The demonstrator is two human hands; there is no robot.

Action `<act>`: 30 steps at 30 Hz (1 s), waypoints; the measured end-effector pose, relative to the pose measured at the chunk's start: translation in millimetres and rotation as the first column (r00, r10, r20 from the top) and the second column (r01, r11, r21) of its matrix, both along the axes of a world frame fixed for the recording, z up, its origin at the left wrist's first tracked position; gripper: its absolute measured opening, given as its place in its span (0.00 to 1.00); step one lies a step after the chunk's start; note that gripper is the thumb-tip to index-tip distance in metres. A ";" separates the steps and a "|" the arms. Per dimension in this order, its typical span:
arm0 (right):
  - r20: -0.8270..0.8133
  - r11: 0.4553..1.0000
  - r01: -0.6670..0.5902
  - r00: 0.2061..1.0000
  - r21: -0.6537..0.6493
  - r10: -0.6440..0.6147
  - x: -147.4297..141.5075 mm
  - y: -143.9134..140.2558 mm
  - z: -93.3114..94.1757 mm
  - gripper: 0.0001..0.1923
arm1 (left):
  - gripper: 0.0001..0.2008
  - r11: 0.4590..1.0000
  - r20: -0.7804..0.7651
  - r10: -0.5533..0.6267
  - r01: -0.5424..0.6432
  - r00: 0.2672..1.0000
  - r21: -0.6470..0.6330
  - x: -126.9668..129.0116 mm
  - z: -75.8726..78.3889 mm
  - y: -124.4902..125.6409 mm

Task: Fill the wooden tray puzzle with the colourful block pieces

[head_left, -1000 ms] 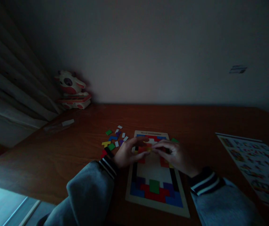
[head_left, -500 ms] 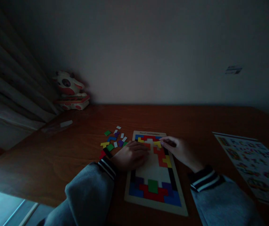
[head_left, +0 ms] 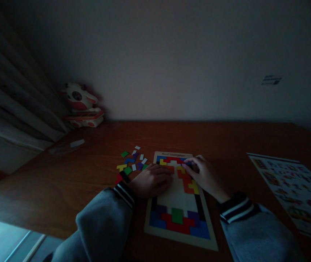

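Two hands are working over a wooden puzzle board [head_left: 181,238] lying flat on the brown table [head_left: 226,145]. The left hand [head_left: 151,181] is resting palm down on the board's left edge, fingers loosely curled and holding nothing that shows. The right hand [head_left: 203,174] is pressing its fingertips onto a yellow piece [head_left: 182,168] near the board's top right; whether it is pinching or only pushing that piece I cannot tell in this dim light. The board is looking partly filled: coloured pieces are covering the bottom rows and the top, with a run of red and yellow down the right side, while a pale bare patch [head_left: 176,196] is remaining in the middle. A scatter of loose pieces [head_left: 132,162] is lying just left of the board, so a fair share is seemingly left. Compared with a second ago, the hands are no longer meeting over the centre; the right has moved to the upper right corner, and the left has sunk onto the board's edge.
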State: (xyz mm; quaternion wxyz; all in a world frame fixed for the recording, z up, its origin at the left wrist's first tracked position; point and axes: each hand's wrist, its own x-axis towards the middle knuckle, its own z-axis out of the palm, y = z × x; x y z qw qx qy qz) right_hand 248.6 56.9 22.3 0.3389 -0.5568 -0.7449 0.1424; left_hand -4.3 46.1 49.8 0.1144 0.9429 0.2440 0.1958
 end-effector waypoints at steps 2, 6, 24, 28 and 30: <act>0.022 0.999 0.022 0.999 0.046 -0.023 -4.0 -0.3 -3.3 0.13 | 0.12 1.000 0.002 -0.001 0.001 1.000 -0.009 0.0 0.8 -0.3; 0.065 0.997 0.045 0.997 0.066 -0.049 -7.9 -0.5 -8.3 0.12 | 0.11 1.000 0.009 -0.004 0.004 1.000 -0.028 -0.1 2.3 -0.7; 0.098 0.999 0.033 0.995 0.041 -0.037 -8.0 -2.4 -11.1 0.16 | 0.11 1.000 0.009 -0.006 0.006 1.000 -0.021 0.9 2.5 -1.4; 0.090 0.998 0.050 0.994 0.048 -0.054 -7.6 -1.7 -10.2 0.15 | 0.11 1.000 -0.008 -0.008 0.008 1.000 -0.028 0.8 4.3 -1.5; 0.078 0.996 0.072 0.994 0.054 -0.076 -4.1 0.3 -9.6 0.15 | 0.11 1.000 -0.001 -0.011 0.011 1.000 -0.027 0.8 4.1 -1.9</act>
